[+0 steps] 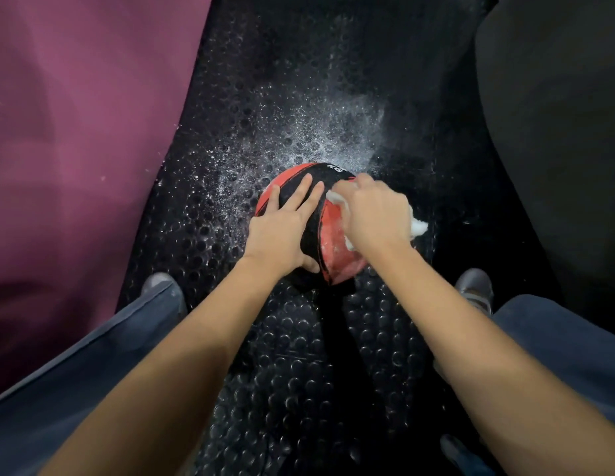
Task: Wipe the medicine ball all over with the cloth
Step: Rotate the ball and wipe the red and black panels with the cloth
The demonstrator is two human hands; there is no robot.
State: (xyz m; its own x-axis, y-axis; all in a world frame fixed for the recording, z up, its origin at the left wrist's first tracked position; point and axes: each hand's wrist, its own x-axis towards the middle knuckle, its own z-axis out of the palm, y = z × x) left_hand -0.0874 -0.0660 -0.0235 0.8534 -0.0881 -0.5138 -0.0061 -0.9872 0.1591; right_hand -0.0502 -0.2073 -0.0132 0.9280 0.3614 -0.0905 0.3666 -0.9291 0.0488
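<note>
Here the round red-and-black rubber medicine ball (330, 235) is seen resting on the black studded rubber floor mat (299, 372), between the person's two grey shoes. Being a sphere, it has no long axis; its black band runs from the near underside up over the top, where white lettering faces away from the person. The left hand (282, 231) is laid flat on the ball's left upper side, fingers straight and spread, steadying it. The crumpled white cloth (416, 225) is gripped by the right hand (374, 211), fingers curled round it, and pressed against the ball's right upper side. White specks are scattered on the mat beyond the ball. Wiping appears to be under way; next, the ball probably needs turning so hidden faces are reached.
</note>
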